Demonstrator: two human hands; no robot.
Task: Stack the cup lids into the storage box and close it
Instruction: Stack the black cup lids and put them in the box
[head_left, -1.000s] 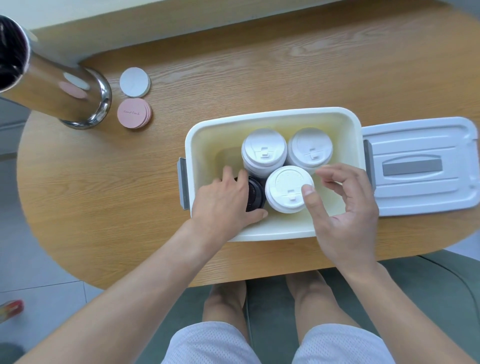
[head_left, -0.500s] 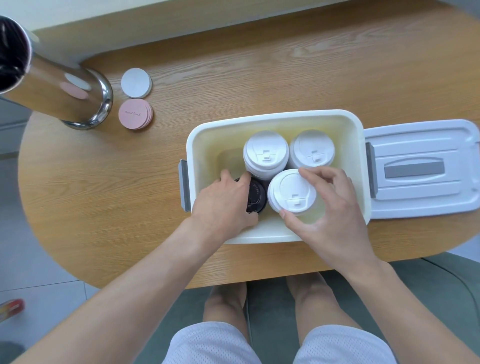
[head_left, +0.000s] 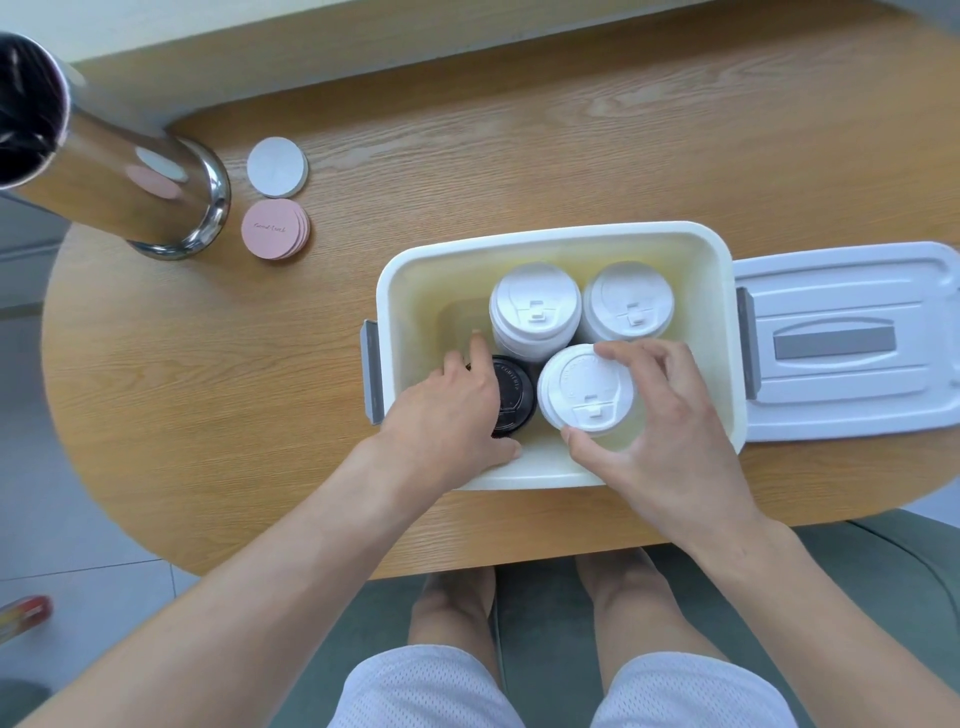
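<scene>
The storage box (head_left: 556, 244), a cream plastic tub with rounded corners and grey side latches, is sitting on the wooden counter (head_left: 467, 156) just ahead of the person. Inside it, four piles of cup lids are standing close together. The right hand (head_left: 670, 431) is curling over the white lid stack (head_left: 587, 387) at the box's 5 o'clock corner, thumb at the stack's near edge and fingers (head_left: 639, 353) arching over its far rim, gripping it. The left hand (head_left: 447, 415) is reaching into the box at 7 o'clock, its fingers bending around the left side of the black lid stack (head_left: 514, 395) and its thumb lying along the box's near wall; much of that black stack is hidden under the hand, so how firmly it is held is hard to tell. Two more white stacks, the rear left stack (head_left: 535, 306) and the rear right stack (head_left: 628, 301), are filling the 12 to 2 o'clock part of the box, each lid domed with a small raised sip tab. The box lid (head_left: 852, 338), pale plastic with a grey recessed handle, is lying flat on the counter at 3 o'clock, touching the box and cut off by the frame edge. At 10 o'clock a shiny metal cylinder (head_left: 130, 182) is standing beside a white coaster (head_left: 277, 166) and a pile of pink coasters (head_left: 272, 228) bearing writing too small to read.
</scene>
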